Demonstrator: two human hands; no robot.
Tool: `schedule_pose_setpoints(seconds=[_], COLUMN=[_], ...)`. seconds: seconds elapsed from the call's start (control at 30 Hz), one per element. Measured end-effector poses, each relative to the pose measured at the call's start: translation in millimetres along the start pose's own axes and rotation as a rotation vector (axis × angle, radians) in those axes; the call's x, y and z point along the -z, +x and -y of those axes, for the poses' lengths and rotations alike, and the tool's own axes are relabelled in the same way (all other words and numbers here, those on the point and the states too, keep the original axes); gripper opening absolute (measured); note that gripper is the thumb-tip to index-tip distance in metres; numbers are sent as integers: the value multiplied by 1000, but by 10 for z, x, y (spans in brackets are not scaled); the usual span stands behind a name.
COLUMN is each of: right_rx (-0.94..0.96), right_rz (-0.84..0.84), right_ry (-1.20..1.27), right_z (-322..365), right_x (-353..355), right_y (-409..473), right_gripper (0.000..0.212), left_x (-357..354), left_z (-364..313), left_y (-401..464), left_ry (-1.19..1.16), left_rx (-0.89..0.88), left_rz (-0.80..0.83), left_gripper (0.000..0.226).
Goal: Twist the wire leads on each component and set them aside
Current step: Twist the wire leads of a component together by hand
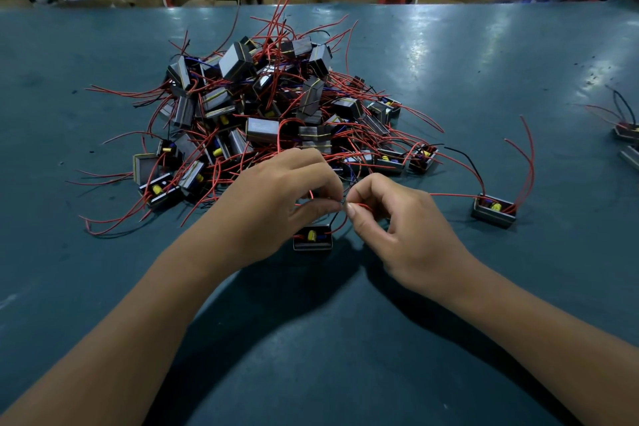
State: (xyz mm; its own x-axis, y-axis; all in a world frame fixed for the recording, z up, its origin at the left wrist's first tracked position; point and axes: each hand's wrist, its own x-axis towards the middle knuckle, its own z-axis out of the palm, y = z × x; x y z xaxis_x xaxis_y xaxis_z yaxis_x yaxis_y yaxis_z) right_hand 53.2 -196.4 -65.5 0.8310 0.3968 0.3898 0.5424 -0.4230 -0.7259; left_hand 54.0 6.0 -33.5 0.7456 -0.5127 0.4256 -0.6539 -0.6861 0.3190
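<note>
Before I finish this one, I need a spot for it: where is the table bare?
Bare table lies right of the pile, up to the finished components at the right edge, and beyond the lone component. The far-left surface is also open. It is crowded around the pile's trailing red wires.

Two bare forearms come in from the near edge, one on the left and one on the right. Neither carries a sleeve, glove, watch, band or ring. The left hand and right hand are uncovered, with short, plain, unpainted fingernails where they show.
</note>
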Motion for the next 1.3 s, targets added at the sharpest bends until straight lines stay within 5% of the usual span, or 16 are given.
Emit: schedule_pose_setpoints(seconds=[0.17, 0.3, 0.37, 0.47, 0.67, 1.3], right_rx=[22, 38, 33, 23, -14, -37], right_rz=[-13, -3, -3, -41, -51, -36], right_ry=[-11, -27, -22, 2, 49, 73], right_z=[6, 7, 10, 6, -10, -3], right_x=[0, -14, -15, -7, -13, -19], right_y=[1, 1, 2, 8, 11, 3], right_gripper=[10, 8, 9, 13, 15, 18], left_x=[-11, -84, -77, 8, 39, -12], left_z=[-49, -103, -94, -77, 22, 26], left_y=[-14, -3, -11, -20, -10, 1], left_ry=[-176, -633, -696, -485, -33, 274], left_rx=[162, 556, 620, 368, -20, -140], left_rz=[64, 94, 105, 61, -73, -134], left_gripper=[9, 22, 22, 5, 15, 16])
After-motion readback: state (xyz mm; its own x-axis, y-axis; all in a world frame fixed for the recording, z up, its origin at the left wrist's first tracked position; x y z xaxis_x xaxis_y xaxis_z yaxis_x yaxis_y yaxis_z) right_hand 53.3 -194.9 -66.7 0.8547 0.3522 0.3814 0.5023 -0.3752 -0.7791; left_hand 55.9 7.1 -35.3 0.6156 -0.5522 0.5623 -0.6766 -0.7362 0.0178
